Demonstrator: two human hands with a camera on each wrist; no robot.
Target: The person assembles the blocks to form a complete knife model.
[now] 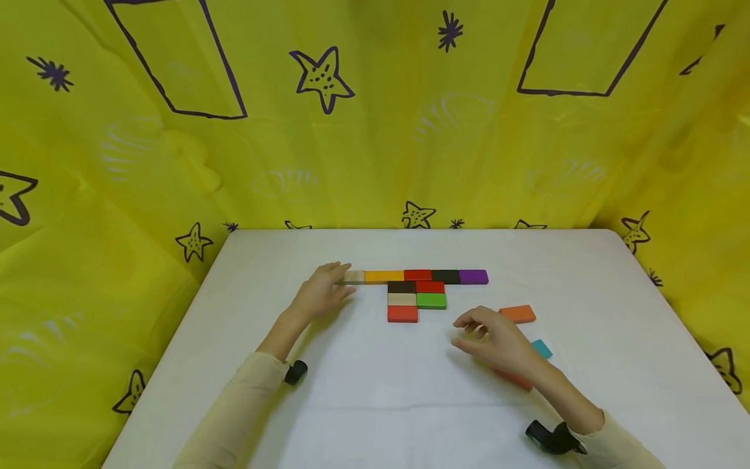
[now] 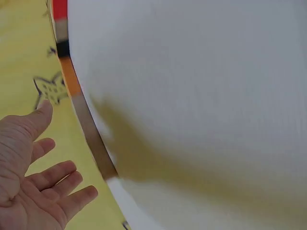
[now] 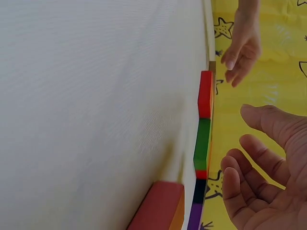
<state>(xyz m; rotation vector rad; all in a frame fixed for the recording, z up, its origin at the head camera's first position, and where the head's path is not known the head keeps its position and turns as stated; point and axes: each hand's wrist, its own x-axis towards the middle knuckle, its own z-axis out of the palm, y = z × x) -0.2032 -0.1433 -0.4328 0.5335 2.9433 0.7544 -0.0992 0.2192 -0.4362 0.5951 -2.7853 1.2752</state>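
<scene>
My left hand is at the left end of a row of flat wooden blocks, its fingers spread and nothing between them. The beige block at that end is partly behind its fingertips. Orange, red, black and purple blocks continue the row to the right. Below its middle, a dark block, a beige one, a green one and red ones lie edge to edge. My right hand hovers right of these, fingers loosely bent and holding nothing.
Around the right hand lie a loose orange block, a teal block and a red block, the last two partly hidden by the hand. The white table ends at a yellow patterned curtain behind and on both sides.
</scene>
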